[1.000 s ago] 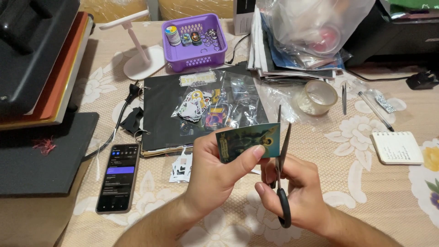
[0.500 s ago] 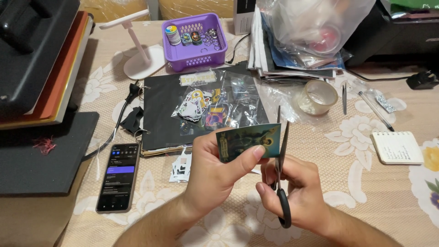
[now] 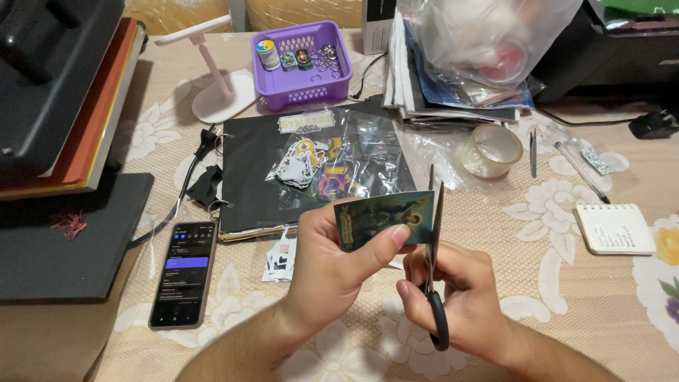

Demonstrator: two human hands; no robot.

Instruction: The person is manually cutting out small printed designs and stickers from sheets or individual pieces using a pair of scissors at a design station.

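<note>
My left hand (image 3: 332, 265) pinches a small green printed card (image 3: 385, 219) between thumb and fingers, holding it upright at the middle of the view. My right hand (image 3: 456, 293) grips black-handled scissors (image 3: 435, 240), blades pointing up and slightly apart at the card's right edge. Both hands hover over a beige floral tablecloth (image 3: 566, 297).
A black folder (image 3: 247, 170) with bagged stickers (image 3: 311, 163) lies behind the hands. A phone (image 3: 182, 272) is at left beside a black heat press (image 3: 56, 106). A purple basket (image 3: 304, 64), tape roll (image 3: 490, 150), pens (image 3: 581, 170), a notepad (image 3: 614, 229) and bagged papers (image 3: 467, 64) are around.
</note>
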